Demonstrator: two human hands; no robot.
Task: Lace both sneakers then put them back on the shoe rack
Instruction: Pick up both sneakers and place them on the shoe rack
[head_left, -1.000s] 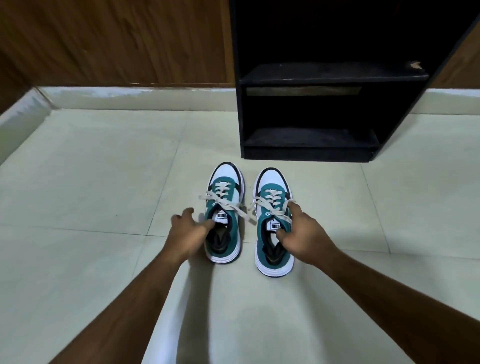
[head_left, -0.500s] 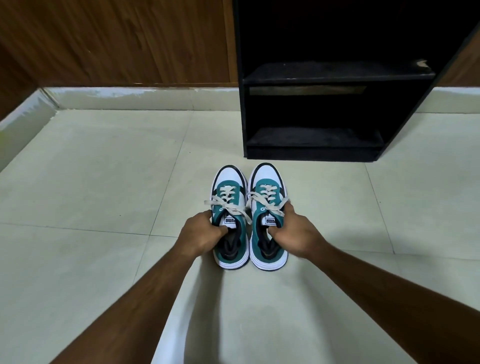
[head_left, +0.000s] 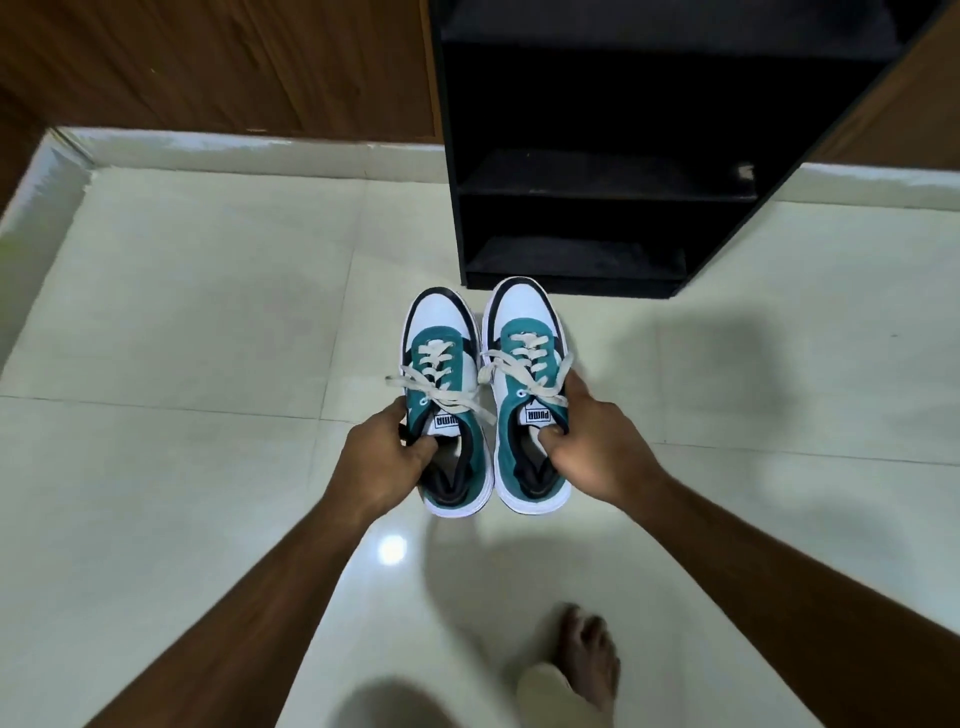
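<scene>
1. Left hand (head_left: 382, 462), centre frame: closed on the collar of the left teal-and-white low-top sneaker with cream flat laces (head_left: 449, 410), thumb inside the opening, fingers wrapped round the outer side.
2. Right hand (head_left: 592, 441), just right of centre: same grip on the right teal-and-white sneaker (head_left: 524, 395), thumb tucked in by the tongue label, fingers down the outer side.
3. Change vs a second ago: the pair sat flat on the pale glossy floor tiles (head_left: 182, 364) with a gap between them. Half a second ago they were pushed together. Now both look lifted: soft shadows lie on the tiles below and to the right, detached from the soles.
4. The view has also risen and tilted down; a bare foot (head_left: 589, 660) now shows at the bottom of the frame, so the person is probably getting up. Blur down there makes that a guess.
5. Laces are threaded through the eyelets on both shoes, loose ends draped across the tongues. Can't tell whether they are knotted.
6. Task read: lacing looks finished, and this is the carry-to-rack step.
7. The black open-front shoe rack with two lower shelves (head_left: 608, 187) sits upper right of centre, directly past the toes, both shelves bare.
8. Next move: push forward and set the pair on a shelf, toes in. Watch the dangling lace ends at the shelf edge.
</scene>
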